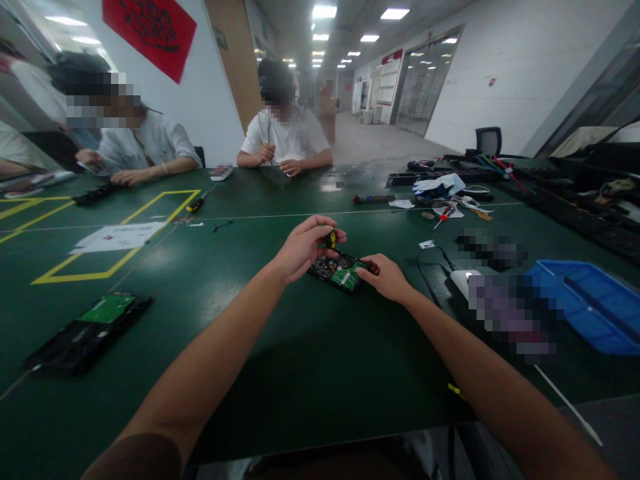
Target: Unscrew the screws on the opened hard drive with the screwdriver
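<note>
In front of me on the green table is a black housing with a green circuit board (347,277) in it, and small parts show on its far left side. My left hand (306,248) is closed around a short screwdriver with a black and yellow handle (331,239), held above the housing's left end. The tip of that screwdriver is hidden. At the right end of the housing, my right hand (384,277) grips the edge between thumb and fingers.
A second black housing with a green board (90,330) lies at left. Another screwdriver (196,204) rests near yellow tape. To the right are a blue tray (593,303), a cable, a red-handled screwdriver (444,215) and gloves (440,187). Two people sit across the table.
</note>
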`<state>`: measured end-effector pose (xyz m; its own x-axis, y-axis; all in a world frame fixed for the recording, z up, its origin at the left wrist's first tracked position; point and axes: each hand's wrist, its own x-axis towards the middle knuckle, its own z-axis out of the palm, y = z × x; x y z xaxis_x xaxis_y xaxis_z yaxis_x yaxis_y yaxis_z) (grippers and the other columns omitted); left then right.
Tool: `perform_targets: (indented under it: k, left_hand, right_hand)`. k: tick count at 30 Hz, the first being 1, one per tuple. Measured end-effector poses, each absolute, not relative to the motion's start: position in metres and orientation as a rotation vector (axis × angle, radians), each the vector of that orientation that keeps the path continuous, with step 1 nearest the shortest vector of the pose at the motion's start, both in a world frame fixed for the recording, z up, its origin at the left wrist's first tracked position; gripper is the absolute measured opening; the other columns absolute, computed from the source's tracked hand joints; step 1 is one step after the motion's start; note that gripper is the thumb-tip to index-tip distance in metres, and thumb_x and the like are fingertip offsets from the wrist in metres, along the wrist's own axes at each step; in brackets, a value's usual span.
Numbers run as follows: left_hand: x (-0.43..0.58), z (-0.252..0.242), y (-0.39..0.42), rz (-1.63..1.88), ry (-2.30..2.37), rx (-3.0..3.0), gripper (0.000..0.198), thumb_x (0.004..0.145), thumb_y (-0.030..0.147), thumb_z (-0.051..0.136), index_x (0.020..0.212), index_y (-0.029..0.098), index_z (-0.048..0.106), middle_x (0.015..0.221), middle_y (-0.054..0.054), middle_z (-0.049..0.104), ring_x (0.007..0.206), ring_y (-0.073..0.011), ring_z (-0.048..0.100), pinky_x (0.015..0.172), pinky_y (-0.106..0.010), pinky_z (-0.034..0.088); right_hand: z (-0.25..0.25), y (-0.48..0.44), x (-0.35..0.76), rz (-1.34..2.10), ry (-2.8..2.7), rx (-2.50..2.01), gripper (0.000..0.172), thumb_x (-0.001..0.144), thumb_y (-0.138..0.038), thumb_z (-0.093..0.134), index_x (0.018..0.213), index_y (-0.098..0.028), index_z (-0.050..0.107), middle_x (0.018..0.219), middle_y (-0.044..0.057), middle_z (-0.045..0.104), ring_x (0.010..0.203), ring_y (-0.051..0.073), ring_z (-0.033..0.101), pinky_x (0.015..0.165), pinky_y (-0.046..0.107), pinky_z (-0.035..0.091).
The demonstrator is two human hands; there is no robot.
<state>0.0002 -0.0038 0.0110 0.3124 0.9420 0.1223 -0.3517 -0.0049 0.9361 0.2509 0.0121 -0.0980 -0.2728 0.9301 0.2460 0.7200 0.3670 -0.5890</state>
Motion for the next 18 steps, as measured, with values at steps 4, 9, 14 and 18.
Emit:
perform_targets:
  k: [4, 9, 14, 18]
  left_hand:
    - [-0.0006, 0.01, -0.0018, 1.17, 0.684, 1.114, 0.01, 0.09, 0.02, 0.059, 0.099, 0.017, 0.062, 0.101, -0.011, 0.073, 0.098, -0.0219, 0.07, 0.075, -0.033, 0.058]
    - [0.0002, 0.0067, -0.0014, 1.192, 0.684, 1.147, 0.014, 0.09, 0.029, 0.066, 0.094, 0.015, 0.066, 0.101, -0.01, 0.069, 0.092, -0.0195, 0.068, 0.067, -0.028, 0.055]
    - [0.0008, 0.0049, -0.0012, 1.211, 0.711, 1.207, 0.017, 0.084, 0.031, 0.075, 0.09, 0.017, 0.068, 0.098, -0.007, 0.067, 0.09, -0.0163, 0.065, 0.061, -0.023, 0.048]
    - [-0.0005, 0.0064, 0.0, 1.211, 0.734, 1.223, 0.014, 0.085, 0.03, 0.072, 0.091, 0.017, 0.072, 0.099, -0.007, 0.067, 0.087, -0.0151, 0.062, 0.059, -0.022, 0.045]
  right_hand:
    - [-0.0981, 0.0121, 0.2511, 0.492, -2.077, -1.421, 0.039, 0.092, -0.049, 0.067, 0.118, -0.02, 0.07, 0.105, 0.008, 0.067, 0.084, 0.019, 0.061, 0.075, 0.032, 0.048]
    - [-0.0973, 0.0119, 0.2513, 0.497, -2.087, -1.422, 0.038, 0.093, -0.049, 0.066, 0.117, -0.019, 0.07, 0.107, 0.009, 0.066, 0.084, 0.019, 0.061, 0.076, 0.033, 0.049]
    - [-0.0972, 0.0123, 0.2512, 0.496, -2.091, -1.421, 0.038, 0.093, -0.048, 0.066, 0.116, -0.019, 0.07, 0.108, 0.009, 0.066, 0.083, 0.018, 0.061, 0.074, 0.032, 0.048]
    - [-0.0983, 0.0126, 0.2507, 0.479, -2.094, -1.419, 0.036, 0.093, -0.046, 0.067, 0.116, -0.019, 0.07, 0.106, 0.008, 0.066, 0.084, 0.018, 0.061, 0.074, 0.031, 0.048]
